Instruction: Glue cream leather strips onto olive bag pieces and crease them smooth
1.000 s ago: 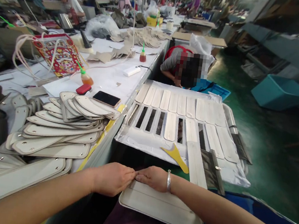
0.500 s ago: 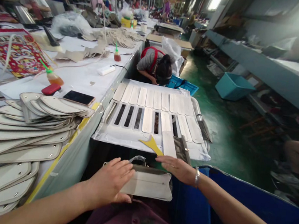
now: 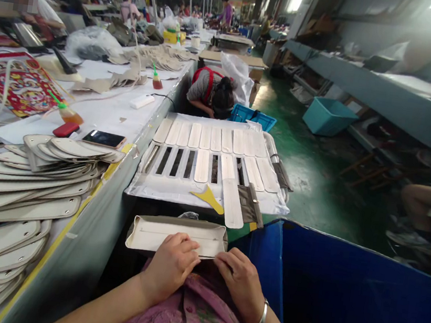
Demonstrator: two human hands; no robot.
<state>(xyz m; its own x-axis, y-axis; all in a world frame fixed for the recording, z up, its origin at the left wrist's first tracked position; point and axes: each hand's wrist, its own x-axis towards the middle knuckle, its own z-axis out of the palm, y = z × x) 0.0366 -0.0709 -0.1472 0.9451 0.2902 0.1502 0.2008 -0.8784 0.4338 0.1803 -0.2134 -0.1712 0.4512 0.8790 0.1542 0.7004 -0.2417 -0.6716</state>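
Across my lap lies what looks like an upturned bag (image 3: 150, 233), its long cream base panel facing up and dark grey-brown sides below. My left hand (image 3: 175, 262) is curled over the panel's near edge, right of its middle, fingers closed on it. At the near right corner my right hand (image 3: 240, 281) pinches the edge, a bracelet on its wrist. Just beyond, a loose cream strip (image 3: 232, 206) rests beside a yellow forked scraper (image 3: 210, 200) and a dark folded piece (image 3: 248, 203). They lie along the near edge of a white-covered board (image 3: 168, 186) bearing rows of cream strips.
Stacked cream straps with eyelets (image 3: 38, 180) fill the left table, near a phone (image 3: 104, 139) and a glue bottle (image 3: 69, 111). A blue bin (image 3: 343, 274) stands at my right. Beyond the board a person (image 3: 209, 92) bends down near a blue crate (image 3: 255, 118).
My right hand has come back from the loose strip and scraper to the bag's near right corner. The bag has shifted left, and my left hand now curls over its near edge.
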